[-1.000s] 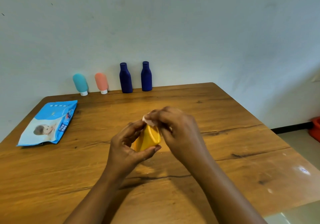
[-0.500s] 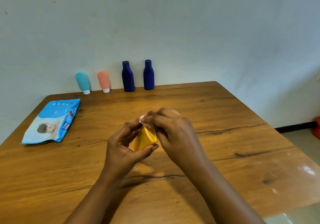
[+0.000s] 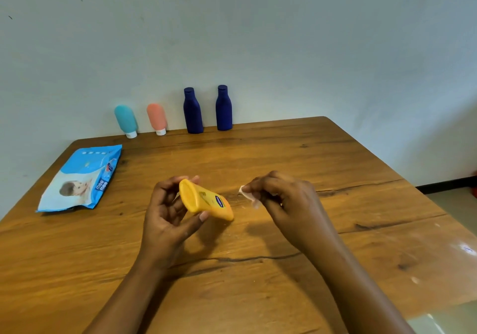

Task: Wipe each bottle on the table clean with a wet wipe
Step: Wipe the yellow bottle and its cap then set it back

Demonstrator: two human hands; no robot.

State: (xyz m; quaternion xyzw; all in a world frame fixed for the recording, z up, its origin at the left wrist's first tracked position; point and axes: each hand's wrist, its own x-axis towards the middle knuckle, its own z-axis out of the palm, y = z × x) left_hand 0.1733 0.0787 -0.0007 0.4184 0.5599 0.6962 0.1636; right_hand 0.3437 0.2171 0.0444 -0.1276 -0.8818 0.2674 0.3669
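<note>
Gripping a yellow bottle [image 3: 206, 202] between curled fingers and thumb, the left hand [image 3: 167, 220] holds it over the middle of the counter [image 3: 335, 168]. The bottle is tilted, with its flat oval base turned up and to the left and its narrow end pointing down to the right. I cannot tell whether that low end touches the wood. A small dark label shows on the side facing up.

The right hand [image 3: 289, 202] is just beside the bottle but apart from it. Its fingertips pinch a small crumpled white wipe [image 3: 246, 194], which sticks out toward the bottle without touching it.

Four more bottles stand in a row along the far edge of the counter, against the pale wall [image 3: 258, 37]. From left to right they are a teal bottle [image 3: 125, 119] and a pink bottle [image 3: 156, 117], both resting on white caps, then a dark blue bottle [image 3: 192, 111] and a second dark blue bottle [image 3: 223, 109], both upright.

A blue and white pack of wipes [image 3: 82, 179] lies flat near the left edge, well apart from both hands.
</note>
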